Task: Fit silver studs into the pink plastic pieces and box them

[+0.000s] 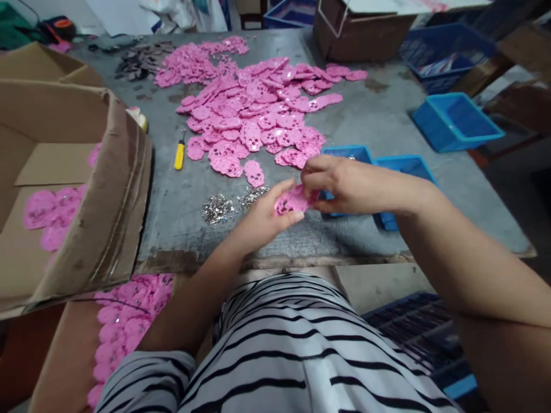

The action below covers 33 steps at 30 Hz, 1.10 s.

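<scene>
A flat pink piece with holes (289, 201) is gripped between the thumb and fingers of my left hand (264, 215), just above the table's front part. My right hand (331, 182) pinches the same piece at its right end; anything small between those fingertips is hidden. Left of my left hand lie two little heaps of shiny metal parts (217, 209). Beyond my hands spreads a large pile of similar pink pieces (253, 109), with one loose pink piece (253, 173) nearest me. Blue plastic trays (404, 163) sit behind and below my right forearm.
A yellow-handled screwdriver (179, 156) lies beside an open cardboard box (124, 189) with pink pieces inside. Another box below holds more pink pieces (124, 321). Grey pieces (144, 60) lie at the back left. A blue bin (456, 123) and a brown carton (361, 37) stand at the right.
</scene>
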{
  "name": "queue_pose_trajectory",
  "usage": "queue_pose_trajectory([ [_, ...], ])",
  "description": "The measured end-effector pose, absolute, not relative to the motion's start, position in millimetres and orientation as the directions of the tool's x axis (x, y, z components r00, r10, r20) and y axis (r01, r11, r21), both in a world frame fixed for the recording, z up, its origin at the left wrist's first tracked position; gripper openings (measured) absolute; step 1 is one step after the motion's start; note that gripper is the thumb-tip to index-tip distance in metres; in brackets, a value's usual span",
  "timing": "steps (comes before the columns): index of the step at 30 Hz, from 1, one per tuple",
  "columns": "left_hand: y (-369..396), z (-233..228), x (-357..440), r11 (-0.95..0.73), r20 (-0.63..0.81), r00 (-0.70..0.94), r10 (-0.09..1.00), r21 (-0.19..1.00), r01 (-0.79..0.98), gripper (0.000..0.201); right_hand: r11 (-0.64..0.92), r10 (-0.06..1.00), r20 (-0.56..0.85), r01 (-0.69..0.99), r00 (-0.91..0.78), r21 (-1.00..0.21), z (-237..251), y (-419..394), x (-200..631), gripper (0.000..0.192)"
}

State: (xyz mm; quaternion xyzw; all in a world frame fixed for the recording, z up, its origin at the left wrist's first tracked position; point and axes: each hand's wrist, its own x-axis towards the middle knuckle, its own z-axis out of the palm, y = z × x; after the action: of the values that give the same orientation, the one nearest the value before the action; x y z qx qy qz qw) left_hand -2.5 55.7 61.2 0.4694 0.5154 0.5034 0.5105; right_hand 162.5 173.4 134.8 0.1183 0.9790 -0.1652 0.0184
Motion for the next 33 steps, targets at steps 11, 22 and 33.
queue_pose_trajectory([
  [11, 35.5, 22.5, 17.6, 0.377, -0.434, -0.096, 0.896, 0.856, -0.353, 0.059, 0.413, 0.876, -0.289, 0.91, -0.386, 0.039, 51.8, 210.5, 213.5, 0.025],
  [22, 22.2, 9.7, 25.5, 0.459, -0.498, -0.111, 0.86, 0.85, -0.259, 0.055, 0.41, 0.869, -0.347, 0.906, -0.351, 0.109, 50.7, 201.1, 202.5, 0.034],
  [33, 22.5, 6.8, 26.9, 0.425, -0.452, -0.097, 0.887, 0.879, -0.217, 0.047, 0.084, 0.917, -0.272, 0.808, -0.291, -0.583, 57.9, 220.6, 223.7, 0.013],
])
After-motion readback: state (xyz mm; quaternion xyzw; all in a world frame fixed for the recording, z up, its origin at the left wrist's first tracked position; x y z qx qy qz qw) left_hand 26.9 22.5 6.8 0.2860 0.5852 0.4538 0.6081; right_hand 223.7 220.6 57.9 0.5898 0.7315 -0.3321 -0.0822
